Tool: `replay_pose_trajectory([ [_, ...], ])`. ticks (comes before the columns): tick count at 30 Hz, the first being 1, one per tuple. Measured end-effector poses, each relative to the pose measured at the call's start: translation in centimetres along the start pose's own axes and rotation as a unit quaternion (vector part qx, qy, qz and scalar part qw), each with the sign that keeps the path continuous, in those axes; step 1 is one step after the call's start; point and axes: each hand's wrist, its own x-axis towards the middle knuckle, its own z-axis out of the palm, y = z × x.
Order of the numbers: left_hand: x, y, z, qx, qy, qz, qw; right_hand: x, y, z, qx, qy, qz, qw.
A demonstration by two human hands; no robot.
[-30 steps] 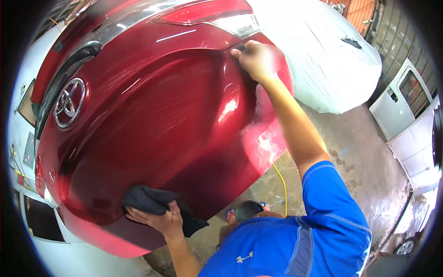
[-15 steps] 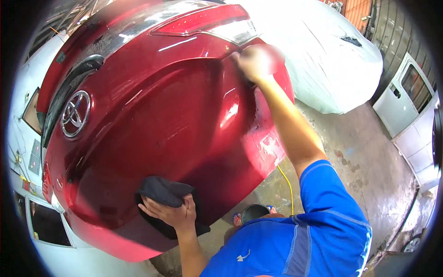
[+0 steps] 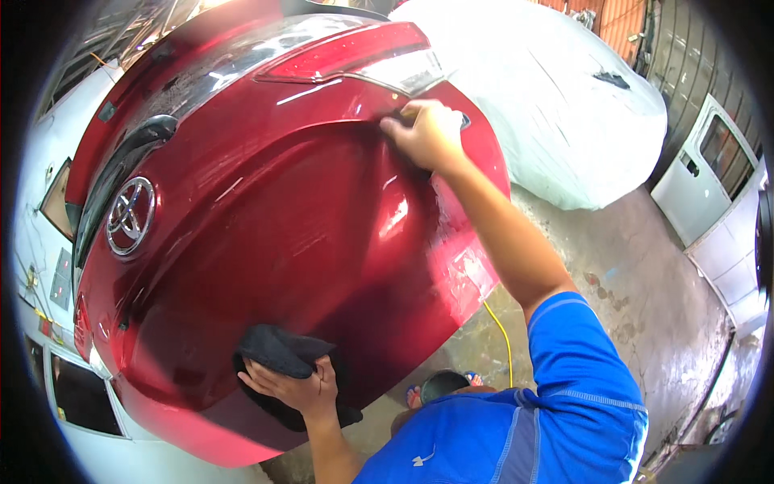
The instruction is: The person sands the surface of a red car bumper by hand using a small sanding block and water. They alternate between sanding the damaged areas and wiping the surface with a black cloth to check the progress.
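Before me is the red rear panel of a car (image 3: 266,242), with a round chrome emblem (image 3: 131,215) on its left and a tail light (image 3: 347,64) along the top. Low on the panel, my left hand (image 3: 292,389) presses a folded black cloth (image 3: 282,351) against the paint, part of it hanging below the fingers. My right hand (image 3: 429,135) is at the panel's upper right, just under the tail light, with fingers curled. A small greyish edge shows beside its knuckles; whatever it grips is mostly hidden.
A car under a pale sheet (image 3: 556,105) stands behind on the right. Detached white doors (image 3: 701,177) lean by the corrugated wall. A yellow cord (image 3: 504,339) and a dark bucket (image 3: 443,384) are on the concrete floor near my feet. A white vehicle (image 3: 81,387) is at left.
My right hand has moved left and slightly down across the panel beneath the tail light. The left hand stays on the cloth in nearly the same place. The view has shifted slightly.
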Motion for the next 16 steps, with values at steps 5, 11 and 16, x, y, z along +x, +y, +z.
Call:
replay_pose_trajectory([
  [5, 0.2, 0.4, 0.2, -0.009, 0.018, -0.002, 1.0, -0.3, 0.4, 0.3, 0.026, -0.022, -0.005, 0.999],
  [11, 1.3, 2.4, 0.4, -0.005, -0.021, 0.027, 0.999, 0.9, -0.4, 0.1, 0.026, -0.03, 0.001, 0.999],
  [16, 2.5, 6.3, 1.2, -0.058, -0.054, 0.039, 0.996, 2.2, 1.7, 0.9, -0.014, -0.025, 0.047, 0.998],
])
